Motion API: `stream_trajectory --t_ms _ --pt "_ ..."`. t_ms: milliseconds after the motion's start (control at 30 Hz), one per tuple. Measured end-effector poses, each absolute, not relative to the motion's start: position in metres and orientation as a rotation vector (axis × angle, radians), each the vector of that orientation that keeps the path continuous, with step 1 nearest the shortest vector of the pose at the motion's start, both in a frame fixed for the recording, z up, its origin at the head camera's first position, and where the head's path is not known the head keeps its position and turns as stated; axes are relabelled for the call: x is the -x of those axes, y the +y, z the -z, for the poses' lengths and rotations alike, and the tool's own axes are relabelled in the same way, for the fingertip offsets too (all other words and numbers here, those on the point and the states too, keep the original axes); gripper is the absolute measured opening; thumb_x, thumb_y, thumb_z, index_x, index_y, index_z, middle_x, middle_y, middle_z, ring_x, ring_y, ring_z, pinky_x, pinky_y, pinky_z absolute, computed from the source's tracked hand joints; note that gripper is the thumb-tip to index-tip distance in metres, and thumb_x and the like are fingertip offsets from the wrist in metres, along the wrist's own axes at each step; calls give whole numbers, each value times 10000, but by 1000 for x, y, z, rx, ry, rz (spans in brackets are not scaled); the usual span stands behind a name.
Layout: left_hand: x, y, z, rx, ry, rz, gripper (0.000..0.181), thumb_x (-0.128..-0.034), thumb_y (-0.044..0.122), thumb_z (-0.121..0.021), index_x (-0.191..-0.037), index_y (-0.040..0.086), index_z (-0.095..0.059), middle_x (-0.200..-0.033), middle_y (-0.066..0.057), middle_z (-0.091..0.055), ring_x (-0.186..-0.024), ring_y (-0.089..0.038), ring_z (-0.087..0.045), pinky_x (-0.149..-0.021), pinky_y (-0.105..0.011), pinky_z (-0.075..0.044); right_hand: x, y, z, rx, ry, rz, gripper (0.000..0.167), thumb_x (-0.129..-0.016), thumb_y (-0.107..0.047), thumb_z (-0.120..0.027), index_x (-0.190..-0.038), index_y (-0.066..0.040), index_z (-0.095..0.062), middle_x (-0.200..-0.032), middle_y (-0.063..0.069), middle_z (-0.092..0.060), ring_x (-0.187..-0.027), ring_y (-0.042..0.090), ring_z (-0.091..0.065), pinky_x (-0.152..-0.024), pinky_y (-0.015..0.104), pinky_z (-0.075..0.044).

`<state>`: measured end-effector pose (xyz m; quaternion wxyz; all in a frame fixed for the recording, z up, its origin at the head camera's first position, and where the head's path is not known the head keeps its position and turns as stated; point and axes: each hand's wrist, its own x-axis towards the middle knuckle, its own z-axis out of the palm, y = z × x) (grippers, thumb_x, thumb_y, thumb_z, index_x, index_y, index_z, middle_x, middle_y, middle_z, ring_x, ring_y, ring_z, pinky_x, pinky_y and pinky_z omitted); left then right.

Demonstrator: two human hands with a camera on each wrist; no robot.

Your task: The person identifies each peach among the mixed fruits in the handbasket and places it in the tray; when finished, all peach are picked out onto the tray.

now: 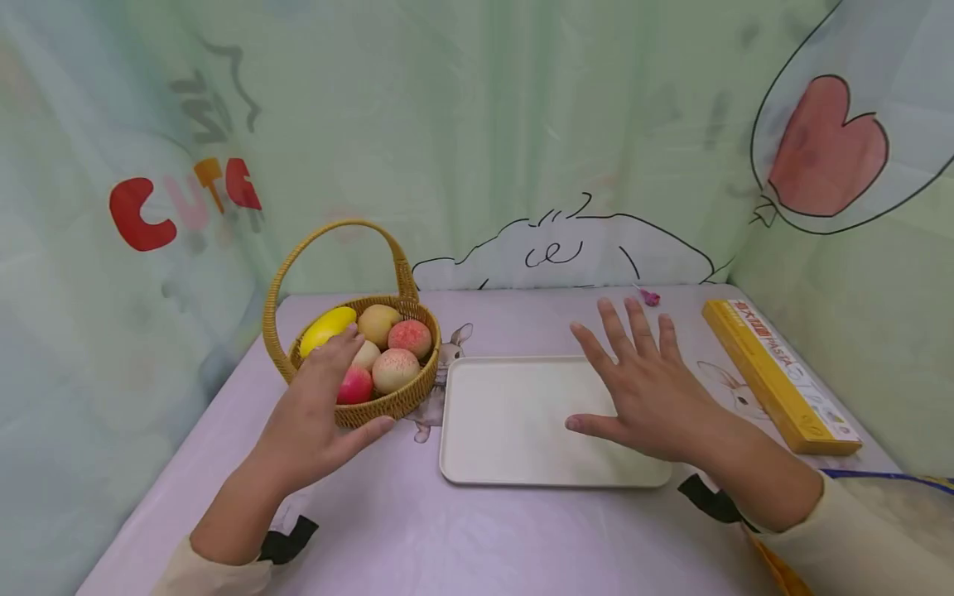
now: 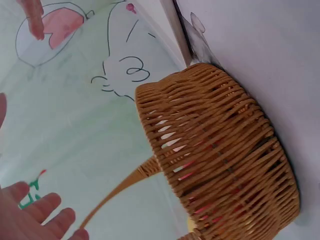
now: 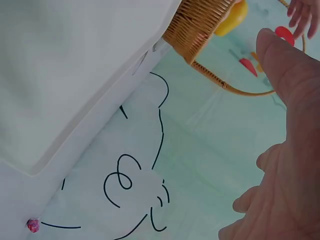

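Note:
In the head view, my left hand (image 1: 309, 422) hovers in front of a wicker basket (image 1: 398, 407), fingers extended and thumb apart, holding nothing. A yellow fruit (image 1: 326, 329), a red fruit (image 1: 354, 387) and several round peach-like fruits (image 1: 396, 370) lie in the basket, partly hidden by that hand. My right hand (image 1: 652, 393) is spread above the right part of a white rectangular tray (image 1: 514, 430), with nothing in its grasp. The left wrist view shows the basket's woven side (image 2: 220, 145) beside the left fingers (image 2: 42, 210). In the right wrist view, the right thumb (image 3: 282, 60) points outward.
A yellow box (image 1: 782, 377) with pasta lettering lies along the table's right side. At the back edge sits a small pink wrapped thing (image 1: 651, 298) with a thin white stick. A printed curtain (image 1: 462, 124) encloses the table; a blue cord (image 1: 887, 476) runs at the right.

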<state>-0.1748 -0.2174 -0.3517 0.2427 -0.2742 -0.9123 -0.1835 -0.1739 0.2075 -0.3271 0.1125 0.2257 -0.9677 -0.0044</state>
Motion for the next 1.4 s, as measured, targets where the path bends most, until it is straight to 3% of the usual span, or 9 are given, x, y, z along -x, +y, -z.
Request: stream_trajectory --t_ms 167,400,500,633,733,867,1067,1300,1400 --pt "170 -223 353 632 -2433 696 1085 -796 341 -888 -1640 190 -224 -1617 -98 -412 -1386 -354 -504 -1015 -607 -525 178 202 323 -686 -2862 -31 1162 -860 -791 -613 -1681 -196 -45 -1728 179 166 -1563 436 243 -1180 766 74" --pt "164 -230 349 465 -2397 870 988 -845 213 -833 -1626 178 -229 -1627 -90 -418 -1473 -359 -427 -1093 -671 -426 184 194 321 -759 -2901 -83 1144 -878 -809 -566 -1681 -186 -41 -1735 182 132 -1582 460 155 -1199 758 -18" --pt "164 -235 348 473 -2295 909 924 -859 148 -796 -1613 145 -261 -1599 -93 -460 -1448 -292 -447 -1202 -430 -398 187 191 321 -773 -2899 -95 1146 -877 -798 -583 -1680 -174 -57 -1738 190 99 -1587 469 114 -1207 748 -31" --pt "167 -242 348 505 -2121 986 776 -899 110 -716 -1568 72 -325 -1529 -144 -523 -1366 -131 -486 -1141 -121 -322 190 189 321 -796 -2893 -121 1147 -876 -788 -598 -1679 -163 -69 -1739 199 71 -1589 476 81 -1219 730 -56" --pt "168 -246 347 487 -2045 1055 696 -919 81 -663 -1540 25 -353 -1492 -185 -539 -1323 -59 -494 -1124 -126 -350 192 188 321 -826 -2898 -173 1144 -884 -785 -590 -1679 -158 -59 -1740 194 71 -1591 477 60 -1225 717 -85" --pt "169 -249 347 422 -2009 1101 669 -912 53 -626 -1532 23 -377 -1492 -192 -522 -1319 -95 -491 -1103 -144 -367 195 186 323 -878 -2919 -277 1132 -902 -767 -586 -1679 -157 -32 -1743 177 81 -1597 459 56 -1229 706 -105" --pt "169 -252 345 252 -2065 1112 644 -945 149 -614 -1535 40 -381 -1543 -117 -480 -1316 -151 -460 -1084 -127 -352 199 183 321 -925 -2943 -411 1114 -916 -748 -589 -1679 -162 -27 -1747 163 58 -1606 431 39 -1242 679 -121" --pt "178 -259 340 135 -2151 1208 571 -1046 239 -544 -1546 37 -354 -1510 -137 -523 -1302 -142 -500 -1080 -120 -369 206 174 319 -948 -2989 -601 1095 -917 -747 -591 -1680 -212 -17 -1754 123 34 -1616 386 -14 -1149 699 -336" --pt "181 -263 340 82 -2193 1261 549 -1074 268 -506 -1558 57 -354 -1514 -154 -511 -1315 -200 -498 -1077 -113 -368 210 168 319 -967 -3007 -654 1102 -905 -767 -584 -1680 -231 -13 -1757 99 25 -1620 355 -36 -1160 676 -341"
